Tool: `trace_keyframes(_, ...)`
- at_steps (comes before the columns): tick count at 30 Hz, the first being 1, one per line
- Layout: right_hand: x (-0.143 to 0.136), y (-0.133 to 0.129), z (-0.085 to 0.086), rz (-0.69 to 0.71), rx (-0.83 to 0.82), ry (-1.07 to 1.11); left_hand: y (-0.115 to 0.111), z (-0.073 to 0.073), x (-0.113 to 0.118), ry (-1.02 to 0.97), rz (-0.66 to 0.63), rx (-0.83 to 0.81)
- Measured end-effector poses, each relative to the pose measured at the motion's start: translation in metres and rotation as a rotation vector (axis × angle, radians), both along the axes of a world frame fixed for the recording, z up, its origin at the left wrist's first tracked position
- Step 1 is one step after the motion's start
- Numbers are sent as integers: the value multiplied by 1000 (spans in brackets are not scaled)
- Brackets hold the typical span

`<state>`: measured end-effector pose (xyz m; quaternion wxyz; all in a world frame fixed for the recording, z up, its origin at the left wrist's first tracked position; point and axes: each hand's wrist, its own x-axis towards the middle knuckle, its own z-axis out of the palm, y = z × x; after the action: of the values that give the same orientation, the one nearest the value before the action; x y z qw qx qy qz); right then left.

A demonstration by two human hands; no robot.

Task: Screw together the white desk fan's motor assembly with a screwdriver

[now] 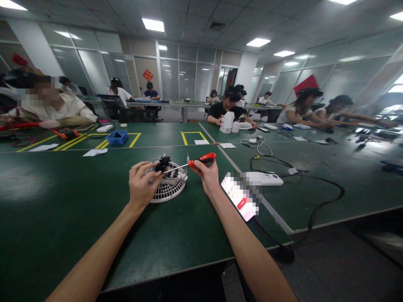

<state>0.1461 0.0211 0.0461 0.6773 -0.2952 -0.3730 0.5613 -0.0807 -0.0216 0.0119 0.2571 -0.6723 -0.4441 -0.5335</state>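
Observation:
A small white fan grille (168,189) lies flat on the green table (63,201) with a black motor part (163,162) on top of it. My left hand (141,184) grips the near left side of the grille and the motor. A red-handled screwdriver (201,159) is held in my right hand (208,176), its metal shaft pointing left with the tip at the black motor.
A phone (241,199) lies just right of my right wrist, beside a white box (267,178) with a black cable (315,184) trailing right. A blue tray (117,137) and paper slips sit farther back. Several people work at the tables around and behind.

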Motion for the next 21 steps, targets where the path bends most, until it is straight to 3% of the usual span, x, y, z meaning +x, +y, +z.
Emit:
trace_keyframes(7,-1,1,-1,13,-14,-72,2,-1,-4,39,32,30)
trace_keyframes(21,-2,0,-1,61,-47,30,3,-1,-5,35,27,79)
